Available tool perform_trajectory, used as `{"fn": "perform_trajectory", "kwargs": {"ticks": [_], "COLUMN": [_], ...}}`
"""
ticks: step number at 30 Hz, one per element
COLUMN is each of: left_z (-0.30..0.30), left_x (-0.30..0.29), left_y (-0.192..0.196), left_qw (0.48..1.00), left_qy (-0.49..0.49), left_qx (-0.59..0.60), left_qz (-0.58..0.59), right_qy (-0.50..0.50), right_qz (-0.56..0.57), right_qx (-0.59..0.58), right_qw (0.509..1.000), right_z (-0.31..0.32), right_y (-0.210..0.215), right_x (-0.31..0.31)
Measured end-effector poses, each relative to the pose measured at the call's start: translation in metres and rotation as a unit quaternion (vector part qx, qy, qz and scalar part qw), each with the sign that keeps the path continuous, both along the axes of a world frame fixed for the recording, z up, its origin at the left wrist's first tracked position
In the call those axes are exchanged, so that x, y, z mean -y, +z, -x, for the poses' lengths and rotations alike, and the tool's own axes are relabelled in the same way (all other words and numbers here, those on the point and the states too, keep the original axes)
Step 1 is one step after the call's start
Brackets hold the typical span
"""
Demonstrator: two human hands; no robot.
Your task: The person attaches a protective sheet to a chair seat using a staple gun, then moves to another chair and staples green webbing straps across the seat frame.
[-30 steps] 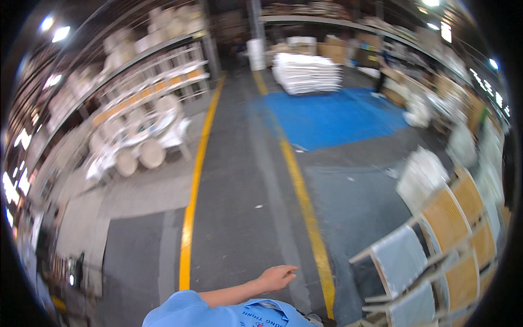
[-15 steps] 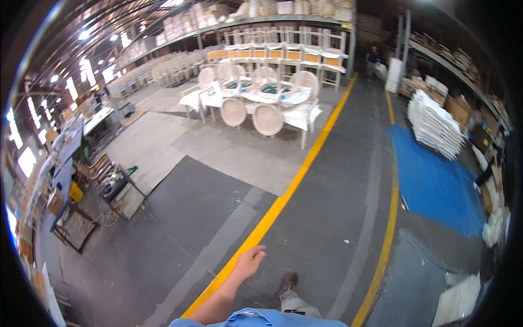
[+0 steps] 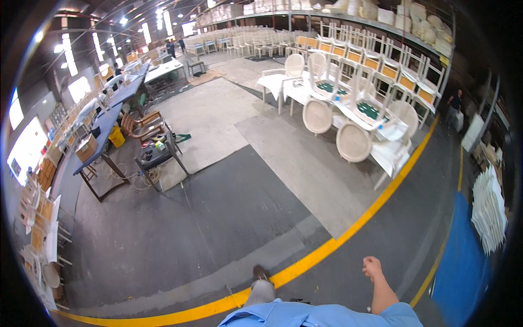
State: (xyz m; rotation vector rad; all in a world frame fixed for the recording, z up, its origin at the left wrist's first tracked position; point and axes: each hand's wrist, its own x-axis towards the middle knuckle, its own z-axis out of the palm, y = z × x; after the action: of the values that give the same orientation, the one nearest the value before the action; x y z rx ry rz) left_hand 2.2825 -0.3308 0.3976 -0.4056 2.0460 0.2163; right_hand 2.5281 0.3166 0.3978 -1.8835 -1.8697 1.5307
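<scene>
Right hand (image 3: 372, 267) out over the dark aisle floor (image 3: 354, 283), fingers bent inward; cannot tell fully closed from loosely curled, palm turned out of sight. Left hand out of view. Blue shirt (image 3: 321, 314) cut off by the lower edge; one shoe (image 3: 261, 272) visible, partly over the yellow line (image 3: 305, 265).

Nearest the hand: same yellow line, to its left. Past it, well apart from the hand, round-backed chairs (image 3: 354, 142) upturned on a white-covered bench (image 3: 393, 158), two round backs hanging below the edge. Green panels (image 3: 372, 111) among the upturned frames, material unclear. Bench legs mostly hidden by backs and cloth.

Behind, stacked chairs (image 3: 389, 72), overlapping too closely to count. Far aisle: person (image 3: 455, 101) in deep shadow, pale object alongside, kind unclear. White sheet stack (image 3: 488, 210) and blue floor covering (image 3: 460, 261) at right, fading into the black lens rim.

Left side: small items on a dark seat (image 3: 158, 155), too jumbled to identify.

Writing: small yellow patch (image 3: 444, 48) at the shelf end, label or paint, cannot tell which; cardboard box (image 3: 86, 148) too small for reading any print.
</scene>
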Motion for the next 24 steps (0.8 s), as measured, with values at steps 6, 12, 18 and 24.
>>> {"fn": "perform_trajectory", "kwargs": {"ticks": [6, 12, 18, 24], "left_z": [0.162, 0.458, 0.751, 0.881], "left_x": [-0.13, -0.282, -0.441, -0.509], "left_y": [-0.041, -0.023, 0.042, 0.017], "left_qw": [0.992, 0.93, 0.856, 0.92], "left_qy": [-0.036, -0.157, 0.176, -0.047], "left_qx": [-0.019, -0.204, -0.277, -0.243], "left_qz": [-0.121, -0.264, -0.399, -0.305], "right_qy": [0.101, 0.263, 0.229, 0.121], "right_qz": [-0.062, 0.108, 0.267, 0.245], "right_qx": [-0.059, 0.085, 0.226, 0.215], "right_qw": [0.991, 0.955, 0.908, 0.938], "right_z": [0.258, 0.365, 0.489, 0.711], "right_y": [-0.006, -0.083, -0.101, -0.089], "right_x": [-0.08, -0.057, -0.091, -0.253]}}
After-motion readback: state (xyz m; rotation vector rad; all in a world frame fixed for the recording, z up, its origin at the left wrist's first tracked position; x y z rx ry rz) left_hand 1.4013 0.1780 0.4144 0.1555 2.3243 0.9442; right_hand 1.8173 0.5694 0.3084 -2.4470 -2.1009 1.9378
